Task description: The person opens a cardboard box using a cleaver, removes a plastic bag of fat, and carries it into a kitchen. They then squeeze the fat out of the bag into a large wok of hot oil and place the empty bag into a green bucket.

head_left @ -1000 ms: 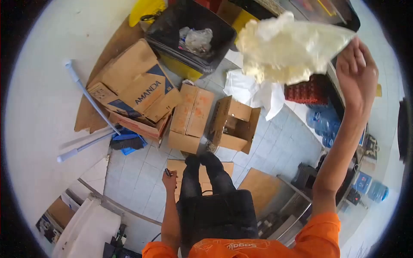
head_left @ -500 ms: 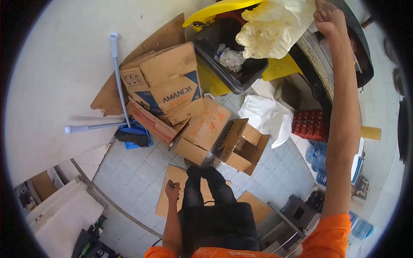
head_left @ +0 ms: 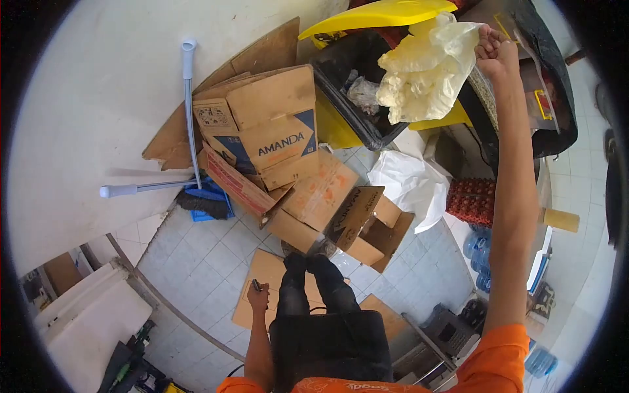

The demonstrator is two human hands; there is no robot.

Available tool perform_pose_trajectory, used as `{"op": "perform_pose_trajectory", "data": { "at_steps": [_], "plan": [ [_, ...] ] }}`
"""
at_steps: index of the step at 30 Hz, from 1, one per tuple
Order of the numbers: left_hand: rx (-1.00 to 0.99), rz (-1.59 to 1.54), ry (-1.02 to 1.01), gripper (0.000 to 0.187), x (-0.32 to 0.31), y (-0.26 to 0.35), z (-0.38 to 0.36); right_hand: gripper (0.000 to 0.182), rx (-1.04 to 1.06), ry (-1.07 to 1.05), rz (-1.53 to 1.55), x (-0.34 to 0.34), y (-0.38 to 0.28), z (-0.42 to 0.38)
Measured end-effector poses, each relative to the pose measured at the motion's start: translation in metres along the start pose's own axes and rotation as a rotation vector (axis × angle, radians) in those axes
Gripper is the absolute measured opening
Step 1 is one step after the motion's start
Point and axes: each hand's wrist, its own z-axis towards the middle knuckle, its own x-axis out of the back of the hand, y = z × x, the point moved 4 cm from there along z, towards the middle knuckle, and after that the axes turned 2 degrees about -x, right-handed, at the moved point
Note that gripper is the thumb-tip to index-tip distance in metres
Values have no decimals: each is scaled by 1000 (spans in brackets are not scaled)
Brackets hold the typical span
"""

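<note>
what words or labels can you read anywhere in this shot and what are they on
"AMANDA": on the side of the large cardboard box leaning by the wall.
Upside-down white print on the orange shirt: too blurred to read.
Square code label on the same box's left face: too small to read.
Orange marks on the flat carton: smudged, not readable.
Dark print on the open box flap: not legible.

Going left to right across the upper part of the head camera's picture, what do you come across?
Pale pipe → AMANDA cardboard box → black bin → crumpled yellowish plastic bag → right hand, gripping the bag's edge.
</note>
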Motion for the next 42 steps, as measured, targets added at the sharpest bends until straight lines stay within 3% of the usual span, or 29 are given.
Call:
{"op": "perform_pose_trajectory", "data": {
  "at_steps": [6, 8, 10, 12, 14, 17, 20, 22, 23, 25, 27, 29, 31, 33, 35, 36, 39, 41, 42],
  "plan": [
    [-91, 33, -21, 21, -27, 24, 14, 18, 7, 1, 7, 14, 3, -25],
    [-374, 139, 32, 24, -62, 7, 47, 17, 2, -28, 23, 24, 3, -33],
    [-255, -16, -81, 32, -80, 73, 28, 16, -6, -66, 15, 35, 1, -35],
    [-160, 219, -288, 42, -109, 98, 36, 16, 25, -53, -6, 33, 2, -53],
    [-242, 525, -392, 48, -152, 91, 65, 15, 56, -44, -28, 33, -4, -71],
    [-345, 615, -298, 52, -186, 120, 74, 15, 6, -83, 9, 40, -2, -90],
    [-191, 662, -440, 55, -213, 144, 80, 14, -27, -161, 59, 58, 1, -107],
    [-444, 766, -71, 62, -220, 162, 77, 13, -72, -222, 102, 68, 0, -122],
    [-446, 768, -78, 62, -227, 167, 76, 13, -71, -216, 98, 69, -2, -135],
    [-644, 483, -213, 56, -246, 189, 68, 13, -103, -244, 171, 61, -3, -167],
    [-743, 224, -641, 42, -278, 226, 33, 13, -91, -168, 178, 55, -7, -195],
    [-316, -618, -1045, 37, -319, 256, -22, 12, -151, -163, 336, 52, -12, -219],
    [-344, -981, -1271, 36, -354, 301, -68, 12, -157, -219, 431, 54, -20, -240],
    [-867, -1114, -1214, 39, -439, 300, -79, 13, -123, -250, 508, 60, -26, -260],
    [142, -1759, -1494, 43, -397, 390, -150, 13, -130, -176, 571, 62, -36, -281],
    [265, -1861, -1489, 43, -395, 415, -163, 14, -170, -171, 592, 61, -40, -290],
    [143, -1918, -1456, 43, -408, 431, -166, 15, -172, -369, 493, 73, -50, -299],
    [90, -1924, -1409, 44, -407, 421, -160, 17, -142, -248, 518, 79, -57, -300],
    [69, -1920, -1383, 44, -404, 412, -154, 18, -86, -88, 526, 87, -58, -296]
  ]
}}
